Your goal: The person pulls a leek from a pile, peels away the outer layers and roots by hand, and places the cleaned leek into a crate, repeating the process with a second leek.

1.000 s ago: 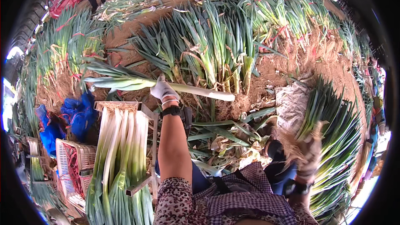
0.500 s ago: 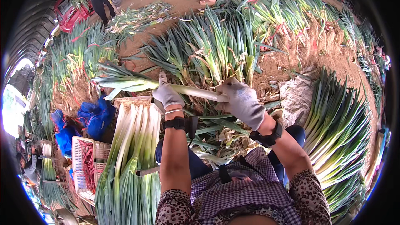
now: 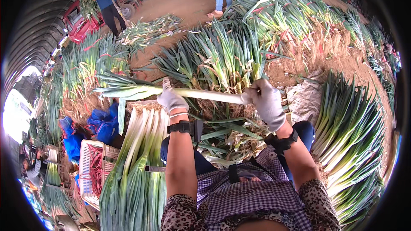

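Note:
A long leek (image 3: 209, 95) lies nearly level across in front of me, green leaves to the left and white root end to the right. My gloved left hand (image 3: 172, 98) is wrapped round its shaft near where white turns green. At the root end, the gloved fingers of my right hand (image 3: 269, 105) are closed in a pinch on the leek's tip. A loose strip of leaf (image 3: 121, 116) hangs below the leafy end. White-stemmed leeks (image 3: 139, 145) lie side by side on a stand at my left, their leaves toward me.
Upright leeks (image 3: 222, 57) stand just beyond my hands. A fanned heap of leeks (image 3: 349, 124) lies at my right. Leaf scraps (image 3: 231, 141) cover the ground before my knees. A white basket (image 3: 89, 175) of red ties and blue bags (image 3: 102, 124) are at the left. Two people stand farther off.
My right hand has moved right and turned upward at the root end, baring more white shaft. The leek lies more level. A leaf strip now hangs at its left. The view has shifted slightly.

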The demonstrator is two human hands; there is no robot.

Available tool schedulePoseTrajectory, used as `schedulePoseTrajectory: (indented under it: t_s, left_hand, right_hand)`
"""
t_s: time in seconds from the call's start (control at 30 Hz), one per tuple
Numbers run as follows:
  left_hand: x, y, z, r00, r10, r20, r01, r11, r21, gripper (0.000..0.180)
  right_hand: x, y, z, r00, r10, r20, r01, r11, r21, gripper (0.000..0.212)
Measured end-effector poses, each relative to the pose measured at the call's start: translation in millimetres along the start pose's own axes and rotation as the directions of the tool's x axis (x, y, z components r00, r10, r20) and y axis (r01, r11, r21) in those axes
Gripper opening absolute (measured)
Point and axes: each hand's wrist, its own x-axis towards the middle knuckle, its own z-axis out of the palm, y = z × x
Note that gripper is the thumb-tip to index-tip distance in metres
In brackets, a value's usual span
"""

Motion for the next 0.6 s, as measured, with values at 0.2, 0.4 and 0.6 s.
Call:
schedulePoseTrajectory:
  t_s: [0.2, 0.4, 0.6]
  left_hand:
    - [-11, -4, 10, 1.0, -0.008, -0.012, 0.008, 1.0, 0.003, 0.055]
    - [-43, -30, 41, 0.997, -0.05, 0.064, 0.051, 0.999, -0.006, 0.054]
    - [-53, -73, 83, 0.979, -0.02, 0.203, 0.026, 0.999, -0.027, 0.045]
  right_hand:
    - [-1, 24, -42, 0.973, 0.172, -0.157, -0.163, 0.984, 0.073, 0.017]
    - [-9, 62, -73, 0.911, 0.314, -0.268, -0.279, 0.947, 0.161, 0.013]
    - [-22, 117, -97, 0.86, 0.262, -0.439, -0.375, 0.907, -0.193, 0.016]
